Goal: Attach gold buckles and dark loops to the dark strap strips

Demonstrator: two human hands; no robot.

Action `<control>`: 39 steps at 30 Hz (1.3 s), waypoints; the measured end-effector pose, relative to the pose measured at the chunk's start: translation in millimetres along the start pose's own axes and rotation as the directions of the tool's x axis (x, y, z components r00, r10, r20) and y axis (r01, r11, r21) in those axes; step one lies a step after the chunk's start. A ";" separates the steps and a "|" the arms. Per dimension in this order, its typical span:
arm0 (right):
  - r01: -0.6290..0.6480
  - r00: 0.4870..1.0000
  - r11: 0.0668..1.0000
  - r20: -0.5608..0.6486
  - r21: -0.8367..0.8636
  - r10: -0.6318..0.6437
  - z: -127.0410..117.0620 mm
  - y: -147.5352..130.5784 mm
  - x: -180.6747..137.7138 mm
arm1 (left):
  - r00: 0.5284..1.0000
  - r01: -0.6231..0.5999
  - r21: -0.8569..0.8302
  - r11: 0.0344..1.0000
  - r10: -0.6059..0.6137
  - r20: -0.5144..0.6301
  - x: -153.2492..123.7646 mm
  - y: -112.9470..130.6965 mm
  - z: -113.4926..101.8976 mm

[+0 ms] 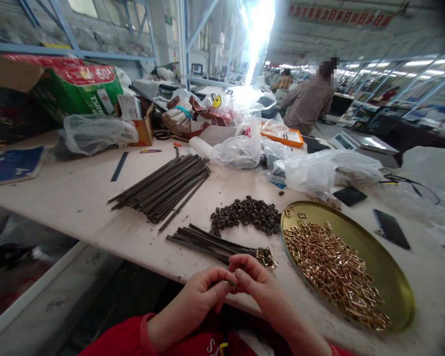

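Observation:
Near the table's front edge, my left hand [211, 289] and my right hand [252, 279] meet with their fingertips pinched together. A small end of a dark strip [230, 283] shows between them; the fingers hide the rest. Just beyond my hands lies a bundle of dark straps [203, 242], with gold buckles [267, 257] at its right end. Behind it is a heap of small dark loops [246, 215]. To the right, a round gold tray [387, 269] holds a pile of loose gold buckles [333, 267].
A stack of long dark strips [166, 185] lies at the left middle of the table. A phone [391, 228] and a black square [350, 196] lie right of the tray. Plastic bags [241, 151], a green box [83, 91] and a blue book [13, 164] stand farther back. A person [307, 106] is beyond.

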State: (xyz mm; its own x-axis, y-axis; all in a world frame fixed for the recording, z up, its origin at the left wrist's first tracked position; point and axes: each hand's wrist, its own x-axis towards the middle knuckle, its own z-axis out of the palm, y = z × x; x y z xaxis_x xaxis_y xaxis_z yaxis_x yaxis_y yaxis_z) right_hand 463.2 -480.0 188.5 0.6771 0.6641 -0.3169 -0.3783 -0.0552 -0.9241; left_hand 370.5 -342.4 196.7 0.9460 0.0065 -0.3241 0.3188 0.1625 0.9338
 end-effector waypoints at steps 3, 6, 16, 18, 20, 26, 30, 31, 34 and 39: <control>0.179 0.965 0.852 -0.079 -0.493 -0.249 -30.7 -17.8 39.9 | 0.998 0.027 -0.022 0.999 -0.028 -0.047 9.0 0.6 -6.9; 0.152 0.899 0.450 -0.066 -0.880 -0.433 -55.8 -23.7 83.7 | 0.995 0.029 -0.009 1.000 -0.030 -0.091 15.1 1.2 -12.0; 0.171 0.925 0.429 -0.006 -0.887 -0.381 -57.2 -28.3 94.8 | 0.982 0.006 0.096 0.995 0.012 -0.188 25.9 5.3 -23.7; 0.183 0.958 0.584 0.011 -0.791 -0.286 -46.5 -31.7 75.3 | 0.974 -0.022 0.153 0.988 0.056 -0.219 29.6 12.8 -23.4; 0.101 0.995 0.878 0.050 -0.468 -0.087 -31.6 -32.3 54.7 | 0.965 -0.043 0.215 0.976 0.096 -0.244 33.2 19.4 -21.0; 0.014 0.999 0.999 0.036 -0.052 -0.012 5.8 -24.8 20.1 | 0.953 -0.075 0.379 0.922 0.178 -0.246 31.5 22.8 -8.5; 0.079 0.993 0.989 -0.073 -0.123 -0.089 14.0 -22.3 15.7 | 0.945 -0.085 0.493 0.866 0.227 -0.235 22.5 18.2 -3.7; 0.093 0.990 0.984 -0.087 -0.153 -0.107 14.5 -21.7 14.4 | 0.943 -0.087 0.515 0.853 0.238 -0.235 20.5 17.4 -3.0; 0.143 0.985 0.959 -0.056 -0.243 -0.161 13.1 -17.7 8.6 | 0.936 -0.084 0.562 0.823 0.259 -0.240 15.8 16.4 -1.1; 0.240 0.962 0.846 0.002 -0.477 -0.272 3.7 -5.0 -2.0 | 0.938 -0.090 0.589 0.803 0.267 -0.221 9.9 16.5 3.4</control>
State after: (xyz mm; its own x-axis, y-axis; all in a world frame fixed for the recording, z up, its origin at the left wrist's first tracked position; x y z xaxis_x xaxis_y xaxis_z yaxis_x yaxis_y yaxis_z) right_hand 461.4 -478.3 194.6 0.7534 0.6554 -0.0535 0.1433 -0.2430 -0.9594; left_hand 385.4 -343.0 209.4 0.9595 0.2676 -0.0881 0.2057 -0.4514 0.8683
